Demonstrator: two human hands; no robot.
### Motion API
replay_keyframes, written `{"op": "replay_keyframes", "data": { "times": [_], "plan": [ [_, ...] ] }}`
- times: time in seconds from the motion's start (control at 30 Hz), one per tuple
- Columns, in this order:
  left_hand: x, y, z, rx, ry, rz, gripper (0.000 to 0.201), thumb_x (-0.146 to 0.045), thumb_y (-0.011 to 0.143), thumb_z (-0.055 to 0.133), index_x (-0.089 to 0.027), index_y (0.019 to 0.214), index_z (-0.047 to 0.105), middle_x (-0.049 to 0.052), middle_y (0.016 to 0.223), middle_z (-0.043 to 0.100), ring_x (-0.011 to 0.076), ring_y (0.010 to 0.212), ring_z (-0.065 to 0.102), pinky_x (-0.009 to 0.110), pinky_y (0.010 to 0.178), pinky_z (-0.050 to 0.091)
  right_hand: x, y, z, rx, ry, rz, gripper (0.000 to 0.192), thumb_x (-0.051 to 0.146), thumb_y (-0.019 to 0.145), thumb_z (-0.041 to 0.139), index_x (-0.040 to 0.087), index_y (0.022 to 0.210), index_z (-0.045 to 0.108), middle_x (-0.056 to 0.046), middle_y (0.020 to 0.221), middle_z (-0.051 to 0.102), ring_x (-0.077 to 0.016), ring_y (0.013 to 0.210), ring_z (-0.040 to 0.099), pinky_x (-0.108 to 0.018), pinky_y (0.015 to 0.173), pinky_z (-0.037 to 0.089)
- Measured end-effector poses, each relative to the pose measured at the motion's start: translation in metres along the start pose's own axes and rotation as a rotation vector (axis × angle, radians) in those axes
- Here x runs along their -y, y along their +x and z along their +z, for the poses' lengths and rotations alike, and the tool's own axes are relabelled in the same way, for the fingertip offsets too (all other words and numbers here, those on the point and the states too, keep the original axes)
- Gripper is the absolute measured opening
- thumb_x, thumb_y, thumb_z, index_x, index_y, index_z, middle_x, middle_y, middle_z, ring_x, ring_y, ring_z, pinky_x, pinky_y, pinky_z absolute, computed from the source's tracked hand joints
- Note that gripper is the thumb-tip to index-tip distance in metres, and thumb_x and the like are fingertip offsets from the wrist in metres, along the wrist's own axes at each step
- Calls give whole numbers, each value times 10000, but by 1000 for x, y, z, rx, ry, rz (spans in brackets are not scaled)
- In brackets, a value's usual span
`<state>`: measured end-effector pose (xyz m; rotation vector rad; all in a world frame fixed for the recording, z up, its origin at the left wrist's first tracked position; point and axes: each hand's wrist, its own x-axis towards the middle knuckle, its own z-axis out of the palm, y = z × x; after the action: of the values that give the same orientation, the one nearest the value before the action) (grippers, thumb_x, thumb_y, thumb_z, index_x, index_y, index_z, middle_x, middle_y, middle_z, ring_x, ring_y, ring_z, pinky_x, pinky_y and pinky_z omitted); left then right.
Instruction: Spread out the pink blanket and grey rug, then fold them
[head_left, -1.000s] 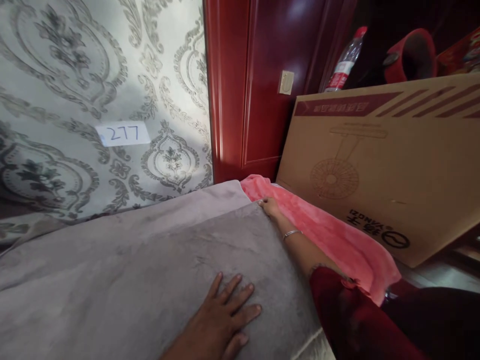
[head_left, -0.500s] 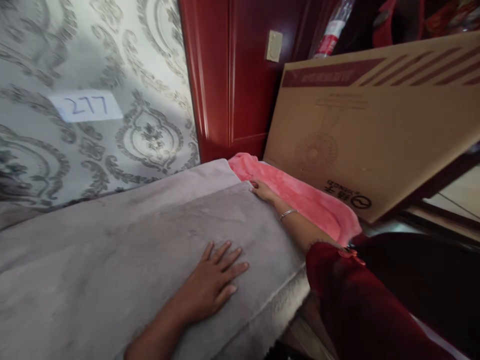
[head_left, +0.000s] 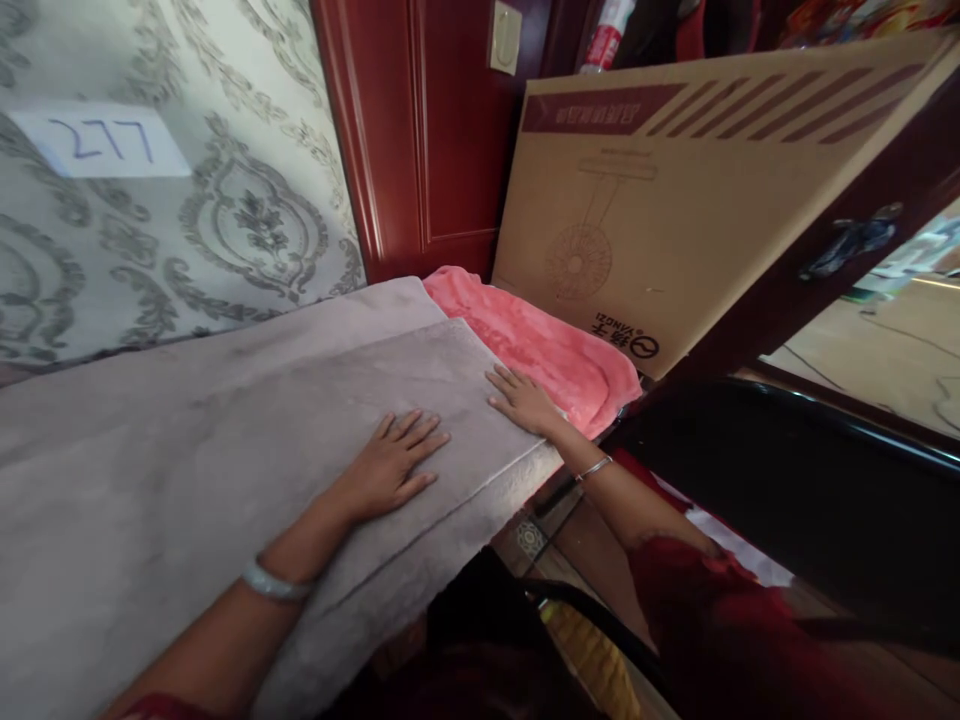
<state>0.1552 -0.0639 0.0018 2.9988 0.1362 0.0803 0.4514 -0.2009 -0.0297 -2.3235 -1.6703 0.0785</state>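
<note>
Both palms down on grey blanket [head_left: 225, 430], spread across foreground. Pale bangle [head_left: 274, 583] nearest, on left wrist. Left hand [head_left: 390, 467] flat, fingers wide apart. Right hand [head_left: 525, 402] farther out at blanket's right edge, fingers extended, slightly parted. Pink cloth [head_left: 536, 345] just beyond. Then brown carton [head_left: 675, 210], fan drawing [head_left: 579, 262] on face. Red panel [head_left: 382, 150] behind; patterned wall [head_left: 255, 215] to left, card [head_left: 112, 145] reading 277 on it. Bottle [head_left: 604, 45] past carton's top edge.

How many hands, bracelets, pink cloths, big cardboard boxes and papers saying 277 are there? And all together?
Hands: 2, left hand and right hand, both on the grey cloth
Bracelets: 2
Pink cloths: 1
Big cardboard boxes: 1
Papers saying 277: 1
Total: 7
</note>
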Motion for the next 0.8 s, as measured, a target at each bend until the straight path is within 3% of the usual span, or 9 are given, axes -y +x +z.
{"op": "replay_keyframes", "data": {
  "times": [0.13, 0.23, 0.33, 0.47, 0.53, 0.67, 0.73, 0.8],
  "plan": [
    [-11, -6, -2, 38, -1, -59, 596, -528, 999, 376, -306, 1550, 326, 54, 1653, 231, 310, 1532, 139, 593, 1218, 87, -1, 5, -1, 4, 0, -10, 644, 595, 1013, 345, 285, 1576, 305, -48, 1642, 217, -344, 1490, 221, -543, 1195, 222],
    [-27, -27, -3, 107, -30, -77, 664, -584, 986, 368, -284, 1571, 269, 74, 1663, 175, 327, 1538, 90, 603, 1214, 62, -4, 6, 3, 2, -16, -3, 632, 575, 1016, 351, 276, 1571, 320, -48, 1641, 223, -344, 1487, 229, -537, 1200, 217],
    [-50, -66, -5, 137, -77, -53, 706, -626, 970, 376, -293, 1577, 238, 63, 1665, 160, 317, 1540, 85, 586, 1221, 58, -9, 6, 8, -15, -29, -15, 638, 597, 1014, 314, 282, 1569, 321, -49, 1637, 237, -331, 1486, 242, -543, 1199, 226],
    [-66, -139, -9, 68, -118, -79, 665, -590, 980, 399, -338, 1574, 237, 35, 1654, 210, 268, 1533, 156, 512, 1246, 80, -15, 7, 13, -32, -58, -46, 685, 651, 997, 240, 278, 1564, 327, -54, 1628, 263, -311, 1481, 267, -540, 1194, 267],
    [-64, -182, -8, 27, -67, -230, 617, -556, 996, 376, -349, 1566, 261, 31, 1647, 234, 263, 1525, 195, 521, 1242, 112, -18, 7, 16, -35, -76, -56, 699, 653, 989, 226, 265, 1561, 336, -61, 1623, 274, -314, 1477, 279, -542, 1188, 288],
    [-57, -266, 2, -95, 166, -766, 609, -526, 990, 356, -268, 1542, 363, 99, 1627, 284, 347, 1502, 241, 615, 1184, 216, -24, 6, 21, -54, -94, -73, 702, 630, 983, 216, 243, 1552, 356, -77, 1612, 299, -320, 1467, 301, -550, 1177, 312],
    [-63, -294, 9, -153, 283, -972, 640, -528, 969, 382, -216, 1527, 402, 142, 1615, 303, 402, 1492, 235, 650, 1155, 239, -26, 6, 22, -57, -100, -87, 703, 622, 980, 214, 234, 1546, 363, -87, 1607, 309, -315, 1464, 310, -545, 1176, 316],
    [-72, -307, 17, -196, 352, -1069, 651, -526, 957, 398, -190, 1514, 429, 162, 1604, 321, 431, 1486, 230, 655, 1149, 241, -27, 6, 22, -48, -107, -96, 710, 615, 974, 213, 219, 1542, 366, -99, 1604, 313, -311, 1461, 318, -535, 1175, 321]
  ]
}}
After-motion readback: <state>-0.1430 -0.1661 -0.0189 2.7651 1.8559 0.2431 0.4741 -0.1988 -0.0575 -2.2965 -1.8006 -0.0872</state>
